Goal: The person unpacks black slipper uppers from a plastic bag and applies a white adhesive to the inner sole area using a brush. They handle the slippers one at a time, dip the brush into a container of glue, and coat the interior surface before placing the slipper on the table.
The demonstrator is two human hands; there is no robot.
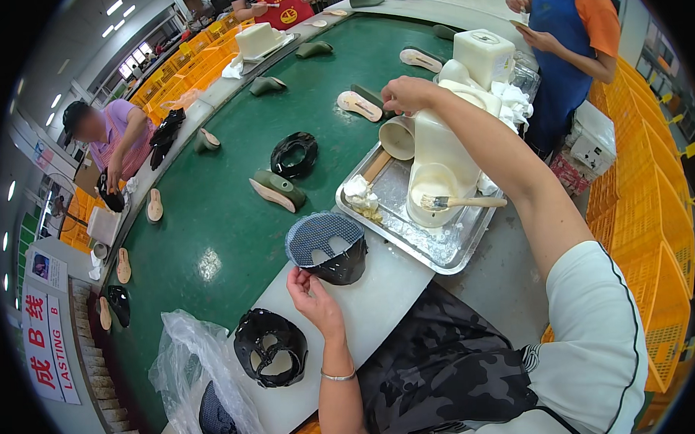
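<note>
My left hand (312, 293) pinches the near edge of a black shoe upper with a blue-grey mesh lining (325, 247), which lies on the white work surface (381, 300). My right hand (406, 94) reaches far forward over the green conveyor belt (232, 190), its fingers curled beside a beige insole (358, 105); whether it grips anything is unclear. Under my right arm a cut-open white jug of glue (438, 168) stands in a metal tray (433, 245) with a brush (463, 202) resting in it.
Another black upper (270, 347) lies by a clear plastic bag (190, 368) at my left. Green shoe lasts (279, 189), insoles and a black upper (294, 154) ride the belt. A person in purple (115, 141) works across it; one in a blue apron (567, 41) stands right, by yellow crates (653, 206).
</note>
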